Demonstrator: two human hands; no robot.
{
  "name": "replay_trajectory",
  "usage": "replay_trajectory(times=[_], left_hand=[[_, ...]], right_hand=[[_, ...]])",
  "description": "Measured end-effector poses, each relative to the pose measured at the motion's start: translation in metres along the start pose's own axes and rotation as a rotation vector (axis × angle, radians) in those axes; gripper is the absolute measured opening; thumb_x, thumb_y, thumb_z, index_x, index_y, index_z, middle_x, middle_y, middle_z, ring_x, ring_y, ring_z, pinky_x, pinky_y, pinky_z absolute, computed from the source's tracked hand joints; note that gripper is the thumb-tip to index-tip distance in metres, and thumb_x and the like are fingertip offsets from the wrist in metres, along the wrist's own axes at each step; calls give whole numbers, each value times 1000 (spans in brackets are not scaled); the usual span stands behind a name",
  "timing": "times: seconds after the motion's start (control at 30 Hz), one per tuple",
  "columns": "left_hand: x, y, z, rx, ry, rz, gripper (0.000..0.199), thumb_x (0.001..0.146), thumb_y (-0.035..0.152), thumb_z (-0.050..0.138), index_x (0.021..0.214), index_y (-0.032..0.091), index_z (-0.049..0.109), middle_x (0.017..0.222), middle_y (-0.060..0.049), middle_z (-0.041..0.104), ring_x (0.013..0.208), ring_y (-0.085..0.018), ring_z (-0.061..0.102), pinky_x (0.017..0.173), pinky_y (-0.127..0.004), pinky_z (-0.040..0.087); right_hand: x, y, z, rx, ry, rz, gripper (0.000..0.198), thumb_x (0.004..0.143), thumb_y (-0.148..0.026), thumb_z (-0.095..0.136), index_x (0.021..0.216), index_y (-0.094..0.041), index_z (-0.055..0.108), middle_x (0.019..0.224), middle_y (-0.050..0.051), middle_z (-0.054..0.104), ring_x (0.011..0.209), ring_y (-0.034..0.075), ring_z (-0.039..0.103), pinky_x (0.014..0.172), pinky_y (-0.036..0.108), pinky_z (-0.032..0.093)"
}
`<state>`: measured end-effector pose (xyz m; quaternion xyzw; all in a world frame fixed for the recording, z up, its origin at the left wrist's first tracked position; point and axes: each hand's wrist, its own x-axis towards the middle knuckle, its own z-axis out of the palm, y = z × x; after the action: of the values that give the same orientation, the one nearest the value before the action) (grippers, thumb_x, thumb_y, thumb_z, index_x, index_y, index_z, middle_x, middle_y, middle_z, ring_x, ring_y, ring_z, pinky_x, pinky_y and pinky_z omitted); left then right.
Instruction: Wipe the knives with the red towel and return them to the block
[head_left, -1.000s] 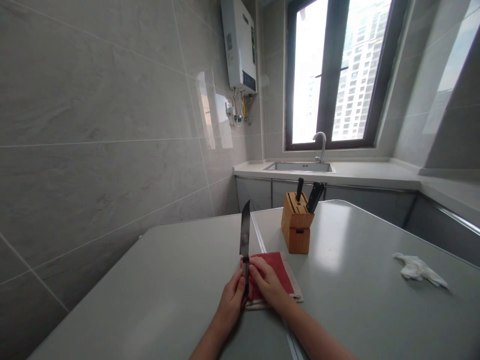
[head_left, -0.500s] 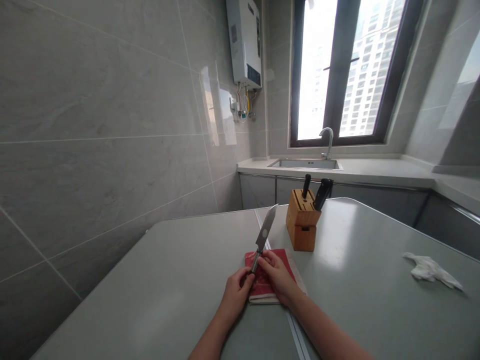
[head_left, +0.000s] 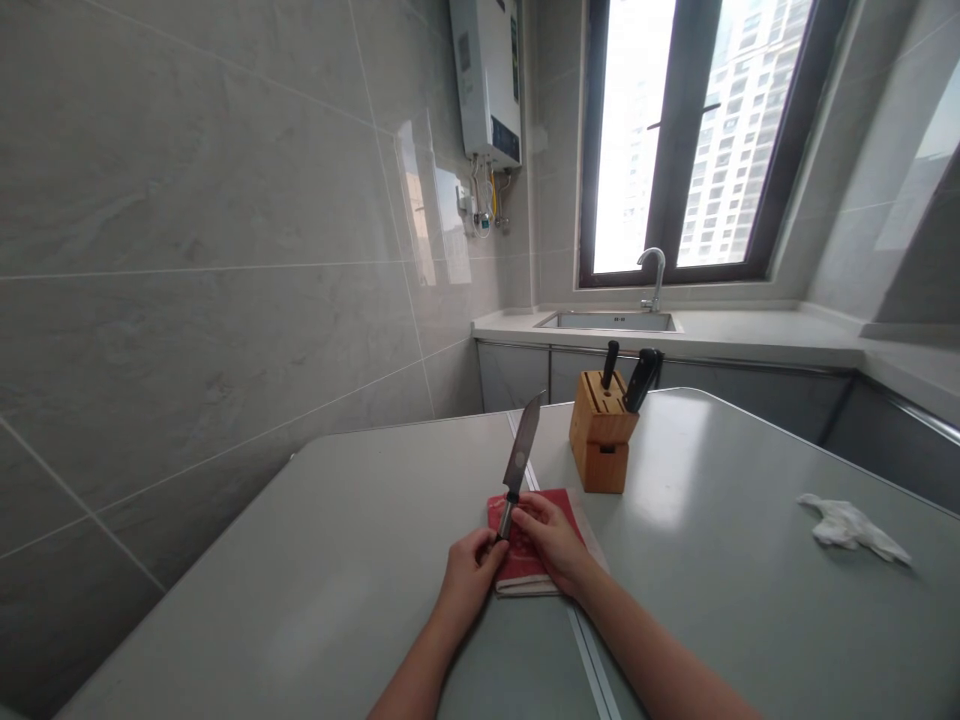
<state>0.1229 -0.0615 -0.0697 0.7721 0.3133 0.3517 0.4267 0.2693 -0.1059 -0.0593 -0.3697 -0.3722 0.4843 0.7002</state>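
Note:
A kitchen knife (head_left: 523, 445) points up and away from me, tilted slightly right, over a folded red cloth (head_left: 523, 570) with pale edges. My left hand (head_left: 472, 570) is closed on the lower end of its handle. Higher up the handle, near the blade, the fingers of my right hand (head_left: 551, 540) pinch it from the right. Part of the handle is hidden by my fingers. Beyond the cloth, a wooden knife block (head_left: 602, 445) stands upright with several black-handled tools (head_left: 642, 380) in its top.
The pale table (head_left: 360, 560) has a metal seam running through it. A crumpled white tissue (head_left: 851, 527) lies at the right. Behind stand a counter with a sink (head_left: 611, 321) and a tap (head_left: 656, 275). A tiled wall (head_left: 225, 350) borders the left.
The knife has tilted a little more upright, and its blade face looks darker. Both hands keep their hold on the handle. The whole view has shifted slightly.

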Motion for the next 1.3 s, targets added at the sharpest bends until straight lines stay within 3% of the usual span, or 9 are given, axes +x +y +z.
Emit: replay_trajectory(times=[0.27,1.3], left_hand=[[-1,2,1,18,-22,22,27,81,38,55,77,13,67,69,-3,63,63,-17,51,61,-25,37],[-1,3,0,80,-62,52,23,84,32,53,80,13,65,75,-4,65,69,-19,54,63,-25,38]], right_hand=[[0,0,0,-26,0,-4,29,67,-31,74,93,-19,68,94,5,69,86,18,63,81,31,47],[0,-4,1,-58,-17,-4,30,65,-32,76,91,-19,69,94,5,69,85,18,62,77,29,48]])
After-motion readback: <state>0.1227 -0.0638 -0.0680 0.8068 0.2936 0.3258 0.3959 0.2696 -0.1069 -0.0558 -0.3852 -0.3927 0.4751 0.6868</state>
